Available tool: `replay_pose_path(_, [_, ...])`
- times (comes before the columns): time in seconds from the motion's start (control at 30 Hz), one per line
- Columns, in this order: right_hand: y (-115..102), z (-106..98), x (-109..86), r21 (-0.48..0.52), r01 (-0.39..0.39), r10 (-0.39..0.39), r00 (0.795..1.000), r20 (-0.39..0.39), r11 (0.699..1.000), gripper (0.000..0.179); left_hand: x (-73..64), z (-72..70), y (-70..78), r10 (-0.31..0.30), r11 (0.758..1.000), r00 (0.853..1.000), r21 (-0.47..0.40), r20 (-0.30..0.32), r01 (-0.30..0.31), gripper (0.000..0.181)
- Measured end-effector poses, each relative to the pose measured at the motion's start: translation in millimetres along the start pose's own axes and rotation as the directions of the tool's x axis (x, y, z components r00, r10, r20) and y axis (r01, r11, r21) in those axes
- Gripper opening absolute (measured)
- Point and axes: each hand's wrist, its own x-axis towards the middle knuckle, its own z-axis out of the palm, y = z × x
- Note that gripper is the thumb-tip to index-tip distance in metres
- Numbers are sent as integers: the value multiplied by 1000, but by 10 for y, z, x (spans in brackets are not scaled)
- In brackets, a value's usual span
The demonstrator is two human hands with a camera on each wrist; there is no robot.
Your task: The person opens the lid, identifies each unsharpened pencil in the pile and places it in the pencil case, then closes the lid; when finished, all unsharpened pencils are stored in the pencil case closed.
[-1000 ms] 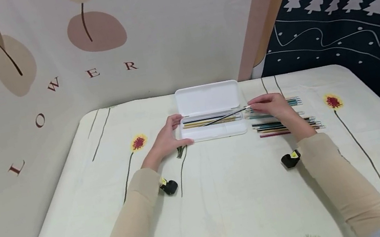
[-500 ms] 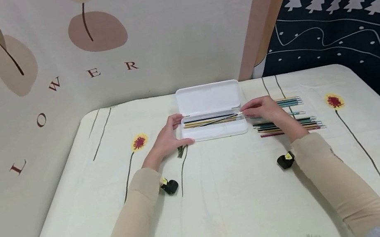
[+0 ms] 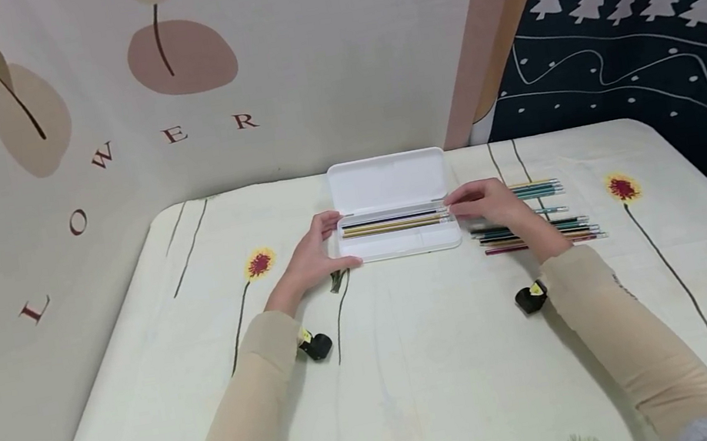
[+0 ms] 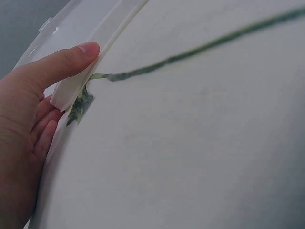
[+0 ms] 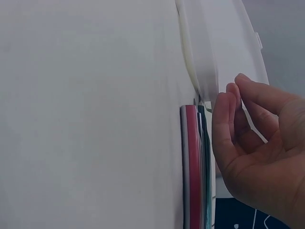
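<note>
A white plastic pencil case point(image 3: 400, 245) lies with its lid point(image 3: 389, 180) raised at the back. Several pencils point(image 3: 390, 228), gold and dark, lie side by side in its rear part. My left hand point(image 3: 309, 260) grips the case's left end; in the left wrist view its thumb point(image 4: 71, 61) rests over the front wall, with the other fingers around the end. Over the right end, my right hand point(image 3: 491, 202) has its fingertips beside the pencils' ends. The right wrist view shows the right hand point(image 5: 267, 133) with fingers bent and tips near the thumb, no pencil visible between them.
Right of the case, several dark, tan and red pencils point(image 3: 532, 236) lie in a row on the flower-print cloth point(image 3: 392, 370). Teal and yellow pencils point(image 3: 538, 189) lie behind them, partly covered by the right hand. A printed curtain point(image 3: 327, 61) hangs at the back.
The right hand has moved left to the case's end, and the slanted dark pencil it held has come down level among the others. The left hand has stayed in place.
</note>
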Motion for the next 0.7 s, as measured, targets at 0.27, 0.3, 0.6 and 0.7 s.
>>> replay_pose_path(0.27, [12, -75, -31, -3, -39, 39, 999, -5, 999, 36, -5, -1, 4, -3, 1000, 1000, 0, 1, 3, 98])
replay_pose_path(0.3, [14, -84, -36, -4, -42, 42, 999, -5, 999, 37, -6, 0, 3, -4, 1000, 1000, 0, 0, 4, 98])
replay_pose_path(0.6, [92, -198, -65, 4, -54, 54, 998, -21, 999, 39, -3, 10, -10, -4, 1000, 1000, -1, -2, 4, 97])
replay_pose_path(0.7, [117, -233, -77, 15, -46, 46, 999, -27, 999, 39, -4, 8, -5, -3, 1000, 1000, 2, -3, 3, 97])
